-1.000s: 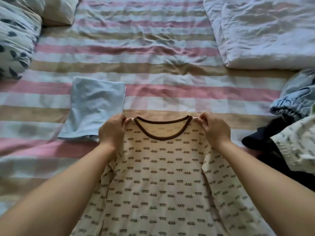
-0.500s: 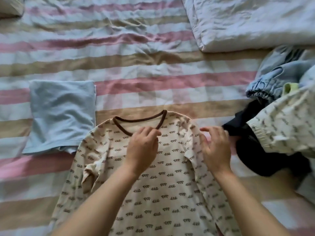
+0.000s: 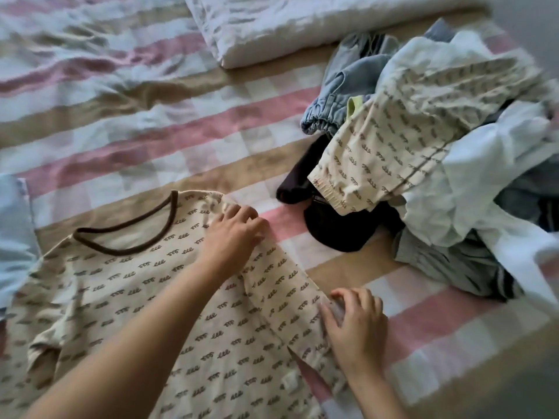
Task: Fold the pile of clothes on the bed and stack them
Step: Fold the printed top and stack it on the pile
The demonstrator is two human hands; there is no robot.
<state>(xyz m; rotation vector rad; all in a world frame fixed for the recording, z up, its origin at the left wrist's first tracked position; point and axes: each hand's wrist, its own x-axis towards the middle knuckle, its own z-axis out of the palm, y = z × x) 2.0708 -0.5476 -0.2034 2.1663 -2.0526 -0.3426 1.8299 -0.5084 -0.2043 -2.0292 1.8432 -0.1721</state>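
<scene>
A cream patterned shirt [image 3: 157, 297] with a brown collar lies flat, front up, on the striped bed sheet [image 3: 145, 137]. My left hand [image 3: 234, 234] lies on the shirt's right shoulder, its fingers curled into the fabric at the edge. Lower down, my right hand [image 3: 354, 328] pinches the end of the shirt's right sleeve, which stretches out along the sheet. To the right sits the unfolded pile of clothes [image 3: 438, 164]; matching cream patterned trousers [image 3: 390, 140] lie on top, over a black garment [image 3: 335, 228]. A folded light blue garment [image 3: 12, 237] shows at the left edge.
A folded white duvet [image 3: 302, 22] lies across the top of the bed. In the pile are also a denim piece [image 3: 341, 83] and a white garment [image 3: 490, 176]. Bare striped sheet stretches between the shirt and the duvet.
The view has swung right toward the pile. My left hand slid from the collar to the right shoulder, and my right hand moved down the sleeve to its end and took hold of it.
</scene>
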